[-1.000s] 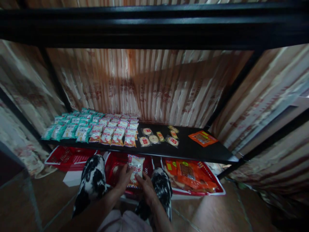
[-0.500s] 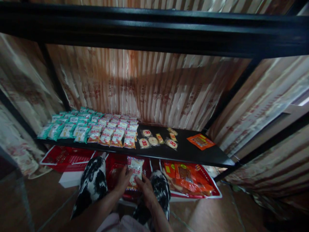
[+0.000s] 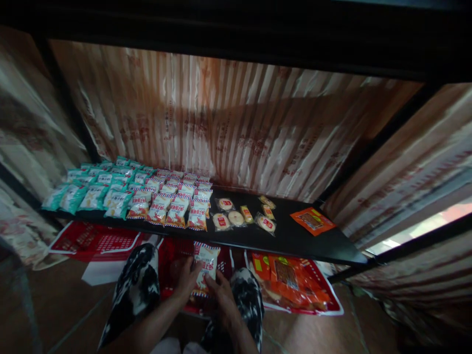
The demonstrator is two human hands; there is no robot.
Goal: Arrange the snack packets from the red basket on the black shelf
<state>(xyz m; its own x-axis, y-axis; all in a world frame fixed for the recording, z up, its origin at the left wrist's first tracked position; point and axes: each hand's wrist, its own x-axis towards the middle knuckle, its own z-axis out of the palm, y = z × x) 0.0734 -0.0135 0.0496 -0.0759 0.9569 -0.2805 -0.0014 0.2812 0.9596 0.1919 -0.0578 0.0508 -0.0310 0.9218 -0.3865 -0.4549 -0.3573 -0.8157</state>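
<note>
My left hand [image 3: 187,279] and my right hand [image 3: 221,295] together hold a white snack packet with red and blue trim [image 3: 205,263] above a red basket [image 3: 173,260] between my knees. Both hands are closed on the packet's lower edge. Just above runs a low black shelf [image 3: 295,236]. On it lie rows of teal packets [image 3: 96,189] at the left, red-and-white packets [image 3: 177,201] beside them, several small round cake packs [image 3: 236,219] in the middle, and one orange packet [image 3: 312,220] at the right.
A second red basket [image 3: 96,241] sits on the floor at the left. Another at the right [image 3: 332,302] holds orange packets [image 3: 285,275]. Striped plastic sheeting [image 3: 236,132] covers the back and sides of the rack. A black upper shelf beam [image 3: 236,29] spans the top.
The view has tilted and moved slightly closer to the shelf. Both hands keep hold of the packet in about the same place, shifted a little lower in the picture.
</note>
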